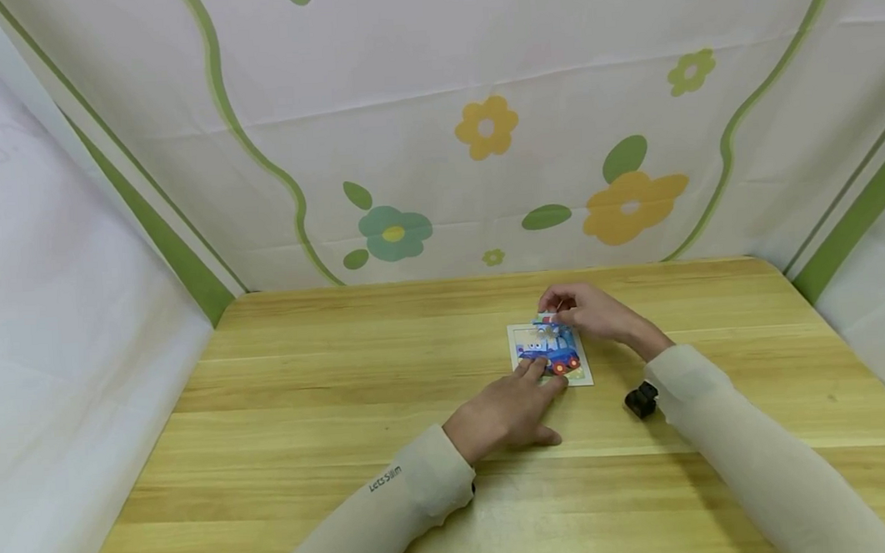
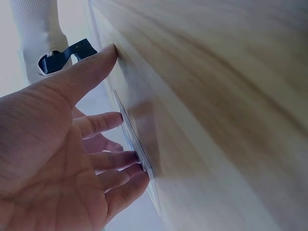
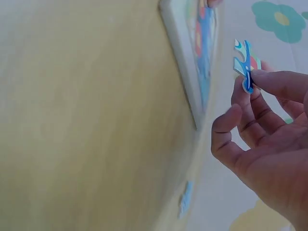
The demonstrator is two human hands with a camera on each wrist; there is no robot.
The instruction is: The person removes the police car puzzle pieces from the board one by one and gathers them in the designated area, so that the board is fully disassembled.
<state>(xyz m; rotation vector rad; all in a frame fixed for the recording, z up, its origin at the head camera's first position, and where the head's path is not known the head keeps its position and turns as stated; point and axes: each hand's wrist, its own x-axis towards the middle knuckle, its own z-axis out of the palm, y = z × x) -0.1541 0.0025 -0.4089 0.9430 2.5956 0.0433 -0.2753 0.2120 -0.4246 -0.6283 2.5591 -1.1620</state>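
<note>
A small jigsaw puzzle in a white frame (image 1: 587,376) lies on the table, its picture showing a blue vehicle with red wheels. My left hand (image 1: 502,411) rests its fingertips on the near part of the puzzle, fingers extended and thumb spread away. Over the far edge, my right hand (image 1: 596,312) pinches a loose puzzle piece (image 3: 247,70) between thumb and fingers. That piece is blue, green and red, raised off the board in the right wrist view. From the left wrist, the thin board (image 2: 136,139) appears edge-on under the fingertips.
Another light blue piece (image 3: 185,199) lies on the wooden table (image 1: 307,417), beyond the board in the right wrist view. A black device (image 1: 641,400) sits at the right cuff. White cloth (image 1: 417,77) with printed flowers rises behind the table.
</note>
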